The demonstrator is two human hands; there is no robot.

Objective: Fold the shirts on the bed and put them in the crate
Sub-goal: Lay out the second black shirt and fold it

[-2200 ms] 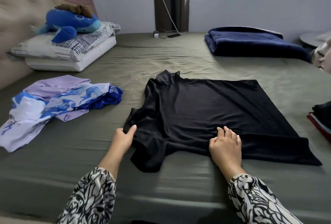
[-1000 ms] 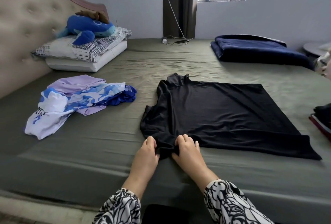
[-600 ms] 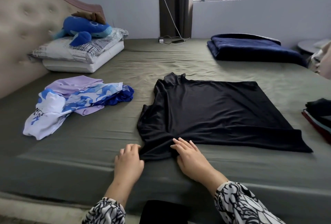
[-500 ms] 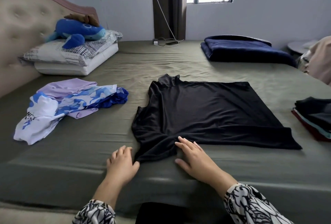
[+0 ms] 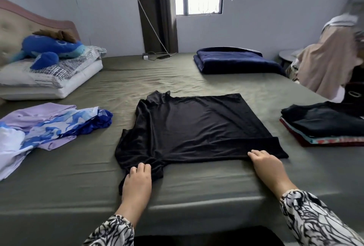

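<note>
A black shirt lies spread flat in the middle of the olive bed, collar to the left, hem to the right. My left hand sits on its near sleeve with the fingers bunching the cloth. My right hand is at the near hem corner, fingers curled over the edge. A loose heap of lilac and blue-white shirts lies at the left. A stack of folded clothes rests at the right edge. I cannot make out a crate.
Pillows with a blue plush toy lie at the headboard, back left. A folded navy blanket is at the back right. A beige garment hangs at the far right. A charger and cable lie by the curtain.
My right hand has slid right along the near edge from the sleeve to the hem corner. My left hand has moved onto the sleeve and bunched it. The camera has turned slightly right.
</note>
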